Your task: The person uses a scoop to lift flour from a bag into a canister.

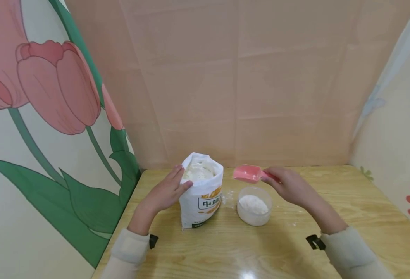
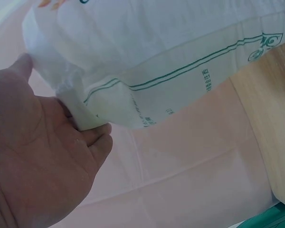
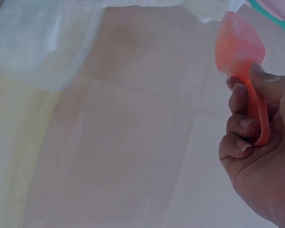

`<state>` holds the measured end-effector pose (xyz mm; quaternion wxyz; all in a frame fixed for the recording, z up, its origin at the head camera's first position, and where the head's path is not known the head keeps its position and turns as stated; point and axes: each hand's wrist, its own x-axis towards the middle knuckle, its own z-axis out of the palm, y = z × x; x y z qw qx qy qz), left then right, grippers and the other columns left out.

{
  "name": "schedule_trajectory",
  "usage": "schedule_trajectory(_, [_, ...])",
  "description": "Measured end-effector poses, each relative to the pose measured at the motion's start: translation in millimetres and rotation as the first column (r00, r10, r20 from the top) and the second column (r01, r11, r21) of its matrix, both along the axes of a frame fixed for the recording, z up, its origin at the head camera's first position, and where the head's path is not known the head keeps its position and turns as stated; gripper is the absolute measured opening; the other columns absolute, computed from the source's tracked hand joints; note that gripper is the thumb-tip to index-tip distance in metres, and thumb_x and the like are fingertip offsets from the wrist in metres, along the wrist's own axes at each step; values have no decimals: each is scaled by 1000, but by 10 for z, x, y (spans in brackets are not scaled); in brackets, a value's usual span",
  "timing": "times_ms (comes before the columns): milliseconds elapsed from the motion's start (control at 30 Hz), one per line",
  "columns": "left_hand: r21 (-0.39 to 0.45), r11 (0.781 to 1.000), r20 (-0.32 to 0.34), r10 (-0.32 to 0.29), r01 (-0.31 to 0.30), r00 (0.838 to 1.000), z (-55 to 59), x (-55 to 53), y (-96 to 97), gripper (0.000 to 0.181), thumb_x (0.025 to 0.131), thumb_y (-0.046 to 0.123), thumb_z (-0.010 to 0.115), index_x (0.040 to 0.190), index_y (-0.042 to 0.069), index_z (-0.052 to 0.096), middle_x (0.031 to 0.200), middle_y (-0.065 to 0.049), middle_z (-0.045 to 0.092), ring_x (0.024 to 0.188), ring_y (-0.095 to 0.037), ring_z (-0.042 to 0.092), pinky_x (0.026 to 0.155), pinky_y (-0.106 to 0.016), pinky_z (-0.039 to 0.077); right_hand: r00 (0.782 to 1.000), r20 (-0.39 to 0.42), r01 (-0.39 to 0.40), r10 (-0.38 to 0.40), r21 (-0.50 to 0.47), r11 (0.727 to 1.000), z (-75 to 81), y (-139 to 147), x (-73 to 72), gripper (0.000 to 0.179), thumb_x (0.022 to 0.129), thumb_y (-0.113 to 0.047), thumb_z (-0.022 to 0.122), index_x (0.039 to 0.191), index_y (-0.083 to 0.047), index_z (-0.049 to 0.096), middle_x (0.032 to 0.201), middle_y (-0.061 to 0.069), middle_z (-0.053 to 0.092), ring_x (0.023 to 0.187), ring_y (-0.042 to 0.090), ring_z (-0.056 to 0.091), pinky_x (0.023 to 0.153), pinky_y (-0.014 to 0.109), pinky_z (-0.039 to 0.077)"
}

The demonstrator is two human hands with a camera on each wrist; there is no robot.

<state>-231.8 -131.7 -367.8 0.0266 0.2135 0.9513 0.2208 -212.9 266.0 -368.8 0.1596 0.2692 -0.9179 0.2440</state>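
My left hand (image 1: 166,190) grips the rim of a white flour bag (image 1: 199,199), thumb on the near side and fingers at the left edge. The bag stands upright with its top open, pale powder showing inside. In the left wrist view, the fingertips (image 2: 102,142) curl at the edge of the bag (image 2: 147,61). My right hand (image 1: 290,185) holds a pink scoop (image 1: 248,173) by its handle, above and behind a clear round bowl (image 1: 255,217) of white powder. The right wrist view shows fingers wrapped around the handle and a powdery film on the scoop (image 3: 240,45).
Both things stand on a wooden table (image 1: 205,255). Traces of white powder (image 1: 228,197) lie between bag and bowl. A pinkish-beige sheet (image 1: 254,85) hangs behind the table, and a wall with painted tulips (image 1: 58,85) rises on the left.
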Motion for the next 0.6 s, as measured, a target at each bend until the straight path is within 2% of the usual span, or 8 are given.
schedule_trajectory(100, [11,1000,1,0,0,1000,7,-6,8,91,101,71,27,161,3,15,170,-9,7,157,-22,2,125,-46,15,1000,-13,-18,18,8,1000,152,-94,-32,13,100,-23,67,98,-11,71,79,-6,63,68,10,52,65,31,48])
schedule_trajectory(267, [13,1000,-3,-7,7,1000,8,-14,7,91,101,70,28,161,2,16,170,-10,7,157,-22,2,125,-46,15,998,-63,-21,24,41,999,350,-239,-58,22,98,-21,69,110,-3,73,94,6,72,80,19,64,75,44,56])
schedule_trajectory(367, [8,1000,-1,-6,6,1000,12,-15,7,90,102,69,28,161,3,15,170,-9,6,157,-21,1,126,-45,14,996,-83,-16,20,56,998,425,-316,-69,25,98,-22,70,113,-3,73,100,9,74,86,23,68,79,48,57])
schedule_trajectory(600, [12,1000,8,-1,0,1000,28,-1,2,88,103,67,29,161,3,14,170,-11,6,157,-22,1,125,-46,15,988,-134,-64,73,73,995,541,-492,-110,21,95,-20,72,109,-4,74,92,5,72,80,20,64,75,43,56])
